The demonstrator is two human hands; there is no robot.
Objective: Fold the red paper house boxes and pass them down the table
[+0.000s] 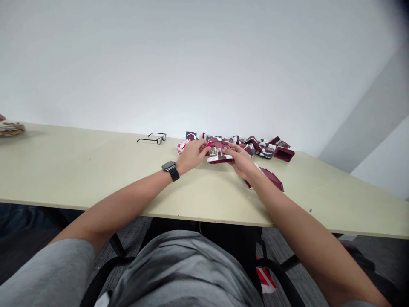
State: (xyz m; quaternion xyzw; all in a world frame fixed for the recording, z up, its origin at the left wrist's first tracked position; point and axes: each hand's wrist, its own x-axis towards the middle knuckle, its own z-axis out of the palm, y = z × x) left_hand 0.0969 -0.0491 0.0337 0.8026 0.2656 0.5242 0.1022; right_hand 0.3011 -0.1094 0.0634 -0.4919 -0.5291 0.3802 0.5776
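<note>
A maroon house-shaped piece, printed with yellow-paned windows, white-edged below, is held just before a maroon-and-white heap.

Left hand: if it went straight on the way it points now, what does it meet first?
The dark red house-shaped box, which the left hand seems to touch at one edge. Beyond that, probably the heap of similar boxes, though depth is unclear.

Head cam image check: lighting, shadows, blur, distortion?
Head view: light is soft and even, with faint shadows on the table; floor below is dark; top right corner vignettes; forearms look stretched toward the lower corners, likely wide-angle distortion; brown item at the left edge is smeared; held box shows its windows, but fine detail is soft.
</note>
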